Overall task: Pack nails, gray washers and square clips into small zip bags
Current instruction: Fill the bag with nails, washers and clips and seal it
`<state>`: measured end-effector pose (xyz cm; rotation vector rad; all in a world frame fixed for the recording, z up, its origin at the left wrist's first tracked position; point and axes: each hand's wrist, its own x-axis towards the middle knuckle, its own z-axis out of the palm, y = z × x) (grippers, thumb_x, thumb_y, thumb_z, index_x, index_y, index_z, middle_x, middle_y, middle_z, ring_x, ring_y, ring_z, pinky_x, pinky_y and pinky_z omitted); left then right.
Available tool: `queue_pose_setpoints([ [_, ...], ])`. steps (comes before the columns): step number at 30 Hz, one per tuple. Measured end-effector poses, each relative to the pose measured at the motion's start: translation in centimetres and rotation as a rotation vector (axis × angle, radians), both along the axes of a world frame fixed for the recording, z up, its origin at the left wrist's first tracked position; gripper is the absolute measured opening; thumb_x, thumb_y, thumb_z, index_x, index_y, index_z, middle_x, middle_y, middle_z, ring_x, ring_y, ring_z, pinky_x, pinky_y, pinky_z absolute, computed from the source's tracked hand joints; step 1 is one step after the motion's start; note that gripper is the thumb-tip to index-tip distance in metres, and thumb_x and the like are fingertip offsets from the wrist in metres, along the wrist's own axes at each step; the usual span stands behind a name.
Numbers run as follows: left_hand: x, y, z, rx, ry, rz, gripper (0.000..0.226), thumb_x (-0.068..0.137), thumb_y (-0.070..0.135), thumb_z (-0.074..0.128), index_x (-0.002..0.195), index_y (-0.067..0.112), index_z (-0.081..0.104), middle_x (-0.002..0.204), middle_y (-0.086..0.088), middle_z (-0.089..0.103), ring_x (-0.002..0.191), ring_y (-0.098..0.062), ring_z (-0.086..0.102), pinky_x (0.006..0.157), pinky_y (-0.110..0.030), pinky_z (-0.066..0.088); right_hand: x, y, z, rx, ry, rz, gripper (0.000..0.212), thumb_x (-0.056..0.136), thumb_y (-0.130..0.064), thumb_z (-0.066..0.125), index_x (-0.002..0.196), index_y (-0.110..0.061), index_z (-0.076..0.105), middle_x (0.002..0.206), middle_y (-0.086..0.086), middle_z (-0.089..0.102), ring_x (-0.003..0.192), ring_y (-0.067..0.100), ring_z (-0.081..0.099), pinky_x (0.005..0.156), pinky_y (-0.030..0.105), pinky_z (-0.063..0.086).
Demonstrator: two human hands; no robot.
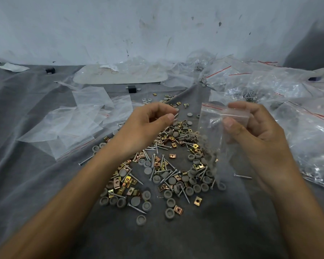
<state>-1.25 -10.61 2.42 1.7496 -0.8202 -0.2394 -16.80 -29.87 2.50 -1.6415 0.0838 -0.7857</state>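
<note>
Pinches thin steel nail (176, 115) in curled fingertips of left hand (148, 126), level with small clear red-striped zip bag (215, 131) gripped near its top by right hand (254, 133), likely for easy feeding. Below, near centre: gray round washers (169, 212), brass square clips (197, 200), spare nails (136, 208).

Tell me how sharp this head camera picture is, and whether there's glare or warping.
Head view: the loose pile is sharp, as is the nail the left hand pinches; the zip bag held by the right hand is motion-smeared low down; the heaped bags at right catch glare; the wide lens bows the far table edge; lighting soft, shadows faint.
</note>
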Motion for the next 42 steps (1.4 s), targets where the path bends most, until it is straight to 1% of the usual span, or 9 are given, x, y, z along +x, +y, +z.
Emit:
queue_pose_setpoints([
  [5,0.1,0.0,-0.1,0.024,-0.003,-0.014,0.015,0.099,0.024,0.062,0.111,0.029,0.07,0.101,-0.003,0.073,0.082,0.0,0.063,0.07,-0.013,0.049,0.0,-0.2,0.1,0.232,-0.049,0.172,0.035,0.083,-0.029,0.073,0.117,-0.03,0.066,0.098,0.001,0.072,0.093,0.017,0.068,0.077,0.026,0.057],
  [11,0.7,0.3,-0.3,0.1,-0.007,-0.011,0.014,0.1,0.026,0.062,0.111,0.027,0.07,0.101,0.002,0.073,0.093,-0.013,0.068,0.079,-0.028,0.054,0.0,-0.8,0.5,0.454,-0.091,0.329,0.033,0.093,-0.017,0.062,0.124,-0.027,0.063,0.104,0.0,0.073,0.091,0.016,0.071,0.079,0.032,0.06],
  [13,1.3,0.7,-0.6,0.224,-0.089,0.036,0.013,0.1,0.027,0.06,0.107,0.03,0.07,0.097,0.008,0.072,0.088,-0.006,0.066,0.074,-0.025,0.053,-0.1,-1.1,0.6,0.491,-0.094,0.331,0.032,0.094,-0.016,0.061,0.124,-0.026,0.062,0.105,-0.001,0.074,0.091,0.015,0.072,0.077,0.032,0.06],
  [16,1.6,1.0,-1.2,0.524,-0.304,0.094,0.011,0.099,0.029,0.06,0.1,0.037,0.068,0.094,0.016,0.065,0.079,0.004,0.059,0.063,-0.018,0.044,-0.2,-1.6,0.5,0.474,-0.059,0.265,0.033,0.092,-0.017,0.064,0.123,-0.026,0.062,0.105,0.0,0.075,0.088,0.015,0.073,0.075,0.03,0.06],
  [21,1.3,0.5,-2.5,0.779,-0.536,0.035,0.013,0.097,0.033,0.064,0.107,0.029,0.07,0.102,0.009,0.069,0.094,-0.012,0.063,0.08,-0.032,0.052,-0.4,-2.3,0.2,0.433,0.031,0.104,0.039,0.087,-0.02,0.067,0.125,-0.026,0.062,0.104,0.0,0.076,0.083,0.014,0.073,0.068,0.024,0.058],
  [29,1.3,0.7,-2.8,0.94,-0.583,0.178,0.036,0.089,0.063,0.06,0.093,0.028,0.062,0.094,0.007,0.06,0.09,-0.017,0.057,0.067,-0.033,0.043,-0.4,-1.8,0.0,0.301,0.095,-0.004,0.031,0.092,-0.022,0.068,0.12,-0.034,0.064,0.1,0.0,0.078,0.083,0.011,0.073,0.067,0.025,0.056],
  [34,0.9,0.6,-2.0,0.979,-0.549,0.101,0.024,0.088,0.052,0.065,0.098,0.031,0.066,0.1,0.008,0.061,0.097,-0.017,0.057,0.082,-0.037,0.053,-0.2,-1.6,-0.3,0.224,0.122,-0.033,0.028,0.096,-0.019,0.066,0.113,-0.042,0.066,0.096,0.003,0.075,0.093,0.019,0.073,0.065,0.018,0.054],
  [39,0.8,0.6,-2.1,0.946,-0.417,0.071,0.022,0.083,0.049,0.069,0.091,0.029,0.067,0.094,0.009,0.064,0.09,-0.014,0.06,0.08,-0.039,0.056,0.1,-1.3,-0.5,0.202,0.131,-0.023,0.027,0.095,-0.022,0.067,0.109,-0.046,0.068,0.101,0.024,0.068,0.096,0.028,0.068,0.066,0.02,0.056],
  [42,0.6,0.2,-2.7,0.905,-0.482,0.082,0.023,0.088,0.051,0.067,0.097,0.03,0.065,0.098,0.008,0.06,0.094,-0.015,0.057,0.081,-0.037,0.054,0.1,-1.2,-0.7,0.186,0.136,-0.018,0.027,0.094,-0.024,0.068,0.11,-0.046,0.068,0.098,0.018,0.069,0.094,0.027,0.068,0.065,0.02,0.055],
])
